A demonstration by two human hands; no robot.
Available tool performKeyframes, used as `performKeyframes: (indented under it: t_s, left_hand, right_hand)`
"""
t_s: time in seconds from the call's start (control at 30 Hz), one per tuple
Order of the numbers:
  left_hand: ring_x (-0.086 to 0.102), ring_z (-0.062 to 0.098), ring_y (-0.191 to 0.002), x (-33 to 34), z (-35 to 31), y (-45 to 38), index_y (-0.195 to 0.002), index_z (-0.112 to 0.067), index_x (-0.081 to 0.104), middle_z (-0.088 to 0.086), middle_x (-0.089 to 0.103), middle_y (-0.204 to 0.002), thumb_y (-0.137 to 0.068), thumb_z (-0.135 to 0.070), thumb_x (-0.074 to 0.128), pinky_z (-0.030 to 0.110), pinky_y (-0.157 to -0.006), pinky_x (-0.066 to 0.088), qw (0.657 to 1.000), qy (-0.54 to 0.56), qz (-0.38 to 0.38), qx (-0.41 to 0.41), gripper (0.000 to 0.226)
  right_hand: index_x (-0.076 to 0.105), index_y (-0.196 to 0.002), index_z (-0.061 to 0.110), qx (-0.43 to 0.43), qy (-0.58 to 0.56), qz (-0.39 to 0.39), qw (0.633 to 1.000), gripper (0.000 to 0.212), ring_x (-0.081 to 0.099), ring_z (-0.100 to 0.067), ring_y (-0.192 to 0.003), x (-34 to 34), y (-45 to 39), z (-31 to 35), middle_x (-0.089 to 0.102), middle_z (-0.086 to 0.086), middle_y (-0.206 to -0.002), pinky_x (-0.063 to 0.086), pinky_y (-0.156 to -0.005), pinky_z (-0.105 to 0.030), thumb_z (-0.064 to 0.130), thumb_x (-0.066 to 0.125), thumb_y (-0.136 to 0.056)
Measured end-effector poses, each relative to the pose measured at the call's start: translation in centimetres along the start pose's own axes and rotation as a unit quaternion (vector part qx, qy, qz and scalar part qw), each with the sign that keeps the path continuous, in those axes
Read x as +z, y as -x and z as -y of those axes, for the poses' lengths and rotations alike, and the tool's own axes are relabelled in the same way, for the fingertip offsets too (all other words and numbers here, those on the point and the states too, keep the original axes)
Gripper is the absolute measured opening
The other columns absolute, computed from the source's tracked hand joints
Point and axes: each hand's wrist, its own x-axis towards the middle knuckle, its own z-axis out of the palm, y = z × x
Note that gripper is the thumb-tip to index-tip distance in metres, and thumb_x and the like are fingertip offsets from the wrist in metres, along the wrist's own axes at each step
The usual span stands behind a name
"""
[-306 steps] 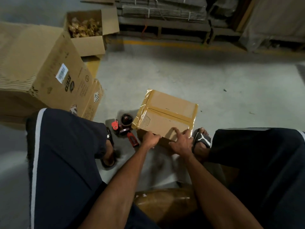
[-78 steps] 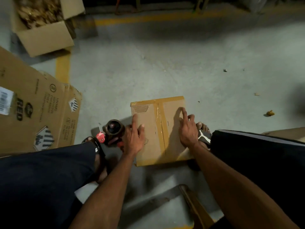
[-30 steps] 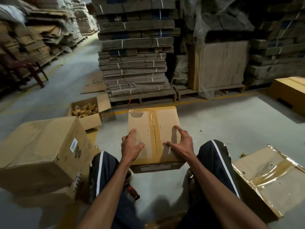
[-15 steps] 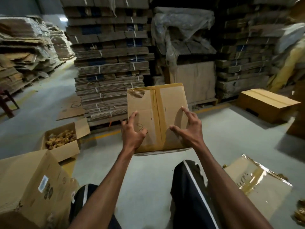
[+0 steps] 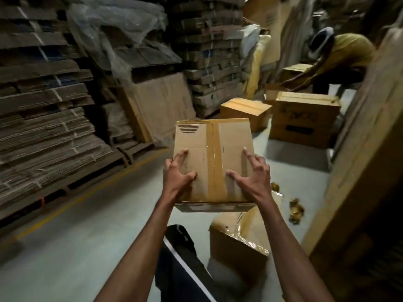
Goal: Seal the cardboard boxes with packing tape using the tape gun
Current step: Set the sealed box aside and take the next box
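Note:
I hold a small cardboard box in the air in front of me. Brown packing tape runs down its top seam and along its edges. My left hand grips its left side, thumb and forefinger on top. My right hand grips the right side the same way, fingers spread. The tape gun is out of view.
A taped box lies on the floor below the held one, beside my leg. Two more boxes stand ahead. A person in a yellow shirt bends over boxes far right. Stacked flat cardboard fills the left; a tall cardboard sheet the right.
Both hands have lifted the box off the floor and carried it to the right. My view has swung right with it, and the tape gun and open boxes have left the frame.

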Motion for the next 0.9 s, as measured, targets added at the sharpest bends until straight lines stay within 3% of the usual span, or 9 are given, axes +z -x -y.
performKeyframes:
  t_s: [0.27,0.47,0.67,0.8,0.9]
  left_hand:
    - [0.048,0.028,-0.121,8.0,-1.3,-1.1,-0.141,-0.040,0.051,0.008,0.044,-0.129,-0.076,-0.033,0.071,0.045,-0.103,0.050,0.993,-0.024,0.115,0.031,0.068]
    - [0.048,0.026,-0.124,11.9,-1.4,-1.8,-0.139,-0.033,0.055,0.010,0.045,-0.138,-0.080,-0.019,0.075,0.030,-0.092,0.043,0.985,-0.030,0.167,0.028,0.064]
    - [0.049,0.028,-0.126,15.5,1.3,-2.0,-0.142,-0.040,0.050,0.007,0.043,-0.140,-0.083,-0.026,0.070,0.032,-0.092,0.042,0.969,-0.076,0.233,0.027,0.064]
    - [0.049,0.032,-0.126,16.9,3.5,-2.9,-0.150,-0.051,0.033,0.010,0.037,-0.145,-0.095,-0.042,0.053,0.044,-0.098,0.047,0.950,-0.185,0.248,0.048,0.060]
    - [0.046,0.035,-0.129,17.1,4.3,-3.6,-0.153,-0.053,0.026,0.013,0.032,-0.150,-0.097,-0.041,0.049,0.049,-0.103,0.044,0.940,-0.213,0.257,0.067,0.061]
  right_hand:
    - [0.036,-0.158,0.037,0.109,0.039,-0.040,0.992,0.095,0.037,-0.033,-0.139,-3.3,1.0,-6.7,0.040,-0.010,-0.152,0.044,-0.106,-0.050,0.058,0.082,-0.078]
    - [0.035,-0.158,0.037,0.170,0.055,-0.052,0.983,0.094,0.035,-0.034,-0.140,-3.3,2.2,-9.7,0.038,-0.011,-0.154,0.045,-0.106,-0.053,0.059,0.080,-0.079]
    - [0.030,-0.160,0.038,0.216,0.070,-0.025,0.974,0.089,0.027,-0.039,-0.147,-2.0,4.2,-12.8,0.027,-0.014,-0.162,0.041,-0.111,-0.056,0.061,0.074,-0.085]
    - [0.026,-0.161,0.041,0.222,0.085,0.004,0.971,0.082,0.015,-0.040,-0.153,-0.9,4.4,-13.3,0.014,-0.011,-0.169,0.037,-0.114,-0.059,0.063,0.063,-0.092]
    - [0.018,-0.162,0.044,0.229,0.097,0.016,0.968,0.080,0.010,-0.042,-0.154,-0.4,4.2,-13.3,0.006,-0.007,-0.172,0.036,-0.114,-0.060,0.065,0.056,-0.096]
